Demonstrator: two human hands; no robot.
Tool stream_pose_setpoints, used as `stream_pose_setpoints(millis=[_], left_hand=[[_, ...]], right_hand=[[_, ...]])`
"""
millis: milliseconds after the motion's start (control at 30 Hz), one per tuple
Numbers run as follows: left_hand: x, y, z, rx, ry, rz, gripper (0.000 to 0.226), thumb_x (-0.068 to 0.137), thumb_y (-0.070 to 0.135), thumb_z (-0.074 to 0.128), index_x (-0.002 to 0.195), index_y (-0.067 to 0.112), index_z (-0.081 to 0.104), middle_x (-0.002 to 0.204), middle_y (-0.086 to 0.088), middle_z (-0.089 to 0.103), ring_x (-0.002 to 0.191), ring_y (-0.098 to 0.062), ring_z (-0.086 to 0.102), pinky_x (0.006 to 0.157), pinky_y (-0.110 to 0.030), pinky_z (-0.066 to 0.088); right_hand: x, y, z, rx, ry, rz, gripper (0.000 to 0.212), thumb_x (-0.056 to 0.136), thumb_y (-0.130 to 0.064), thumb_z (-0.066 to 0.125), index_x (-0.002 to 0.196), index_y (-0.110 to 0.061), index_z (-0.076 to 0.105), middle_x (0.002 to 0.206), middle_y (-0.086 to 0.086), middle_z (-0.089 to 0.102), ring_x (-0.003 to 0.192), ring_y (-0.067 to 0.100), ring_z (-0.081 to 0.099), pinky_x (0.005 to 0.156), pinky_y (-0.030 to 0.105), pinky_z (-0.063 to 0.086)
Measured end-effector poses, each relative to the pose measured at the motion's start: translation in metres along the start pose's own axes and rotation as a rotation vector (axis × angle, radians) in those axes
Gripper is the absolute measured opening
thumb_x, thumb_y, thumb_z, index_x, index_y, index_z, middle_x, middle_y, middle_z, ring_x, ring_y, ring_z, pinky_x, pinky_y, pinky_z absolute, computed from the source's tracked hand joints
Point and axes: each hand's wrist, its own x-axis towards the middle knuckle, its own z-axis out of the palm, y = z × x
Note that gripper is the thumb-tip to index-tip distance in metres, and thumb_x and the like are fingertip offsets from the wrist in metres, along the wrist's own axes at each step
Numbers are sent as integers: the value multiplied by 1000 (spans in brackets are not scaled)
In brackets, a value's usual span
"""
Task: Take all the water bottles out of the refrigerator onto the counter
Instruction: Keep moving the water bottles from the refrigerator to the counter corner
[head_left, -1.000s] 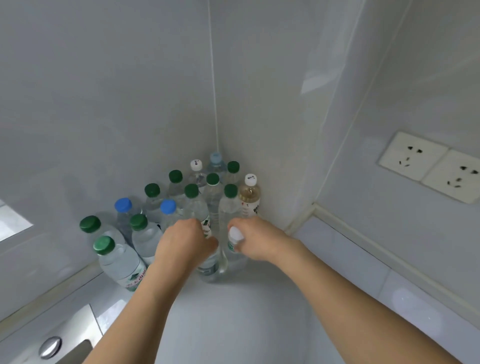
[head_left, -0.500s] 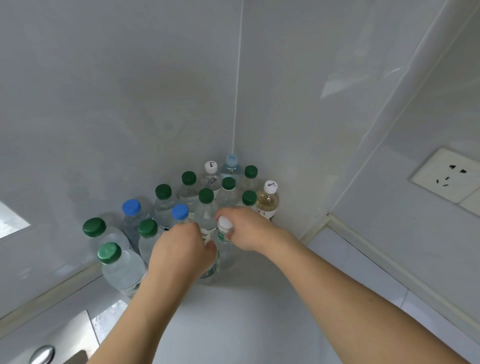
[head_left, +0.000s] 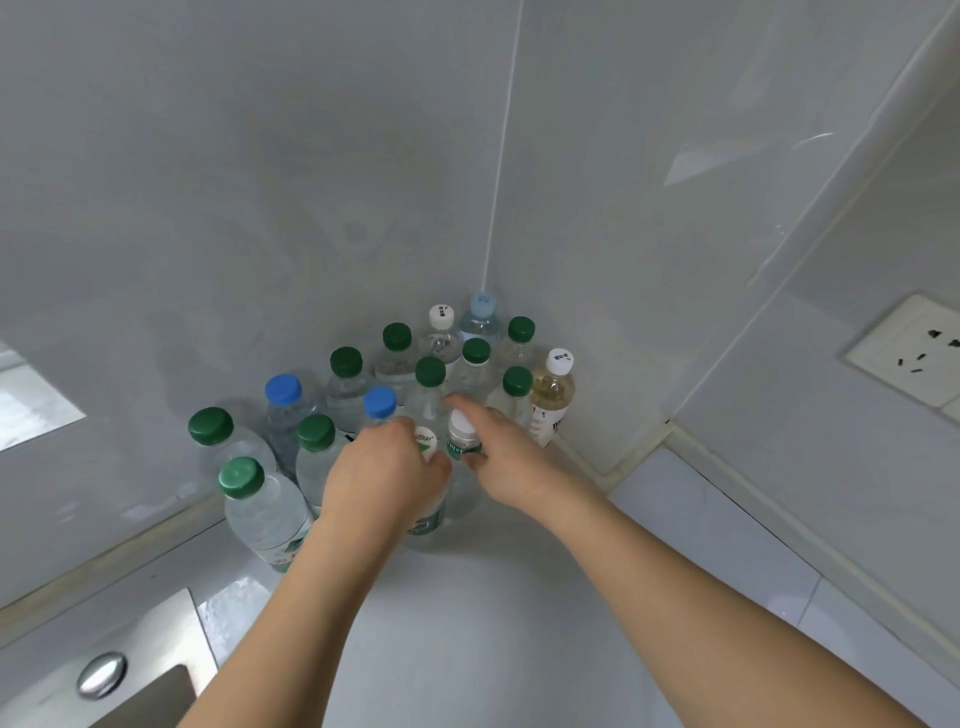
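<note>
Two bottles stand upright at the near edge of the cluster on the counter (head_left: 467, 597), each under one hand. The left hand (head_left: 387, 475) is curled over the neck and shoulder of a white-capped bottle (head_left: 425, 442), its cap peeking out past the knuckles. The right hand (head_left: 511, 460) sits at the right side of a second white-capped bottle (head_left: 463, 441), index finger stretched out toward the far bottles; the other fingers appear to wrap the bottle's shoulder, though the view from above hides whether they truly close round it, so I cannot tell if that grip is firm or already loosening.

Behind these 2, about 14 more bottles crowd into the corner where the 2 wall panels meet: green caps mostly, 2 blue caps (head_left: 283, 388) at the left, a pale-blue cap at the far corner, and a yellowish bottle (head_left: 551, 397) at the right against the wall.

What matters for the next move: both held bottles have their long axes vertical and touch or nearly touch their neighbours, so the hands should lift straight off toward the near side. Sweeping sideways risks knocking the green-capped bottle (head_left: 260, 512) at the left. A wall socket (head_left: 906, 345) sits far right, a sink edge (head_left: 101, 673) near left.
</note>
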Motion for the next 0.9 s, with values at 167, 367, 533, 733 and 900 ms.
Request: stream_pose_setpoints(millis=[167, 367, 533, 733, 900], left_hand=[[-12, 5, -9, 61, -31, -28, 28, 88, 40, 54, 93, 13, 50, 92, -7, 59, 77, -25, 49, 66, -31, 40], [-56, 35, -21, 161, 229, 68, 46, 91, 52, 46, 109, 10, 47, 108, -11, 56, 96, -33, 56, 67, -35, 40], [-77, 79, -6, 147, 141, 371, 44, 91, 40, 46, 125, 12, 42, 122, -12, 55, 111, -34, 51, 90, -42, 43], [-118, 151, 52, 229, -49, 687, 44, 93, 38, 43, 132, 17, 37, 130, -5, 49, 119, -31, 47, 100, -40, 36], [-163, 215, 100, 258, -188, 916, 52, 96, 38, 40, 143, 18, 27, 147, -4, 34, 131, -29, 35, 110, -40, 28]], right_hand=[[-27, -3, 0, 95, 89, 38, 72, 94, -13, 56, 150, -37, 18, 146, 2, 40, 129, 20, 44, 108, 37, 37], [-103, 27, -10, 198, 289, 90, 52, 93, -12, 55, 142, -19, 41, 143, 0, 48, 132, 13, 44, 111, 25, 32], [-169, 60, -25, 96, 356, 253, 52, 95, -21, 55, 144, -15, 38, 148, 1, 41, 136, 14, 38, 104, 14, 23], [-260, 104, -48, 93, 449, 468, 51, 97, -24, 52, 146, -19, 36, 150, -2, 37, 138, 12, 34, 108, 17, 23], [-349, 138, -66, 122, 536, 697, 55, 97, -26, 51, 148, -21, 31, 153, -3, 33, 139, 13, 32, 113, 25, 27]])
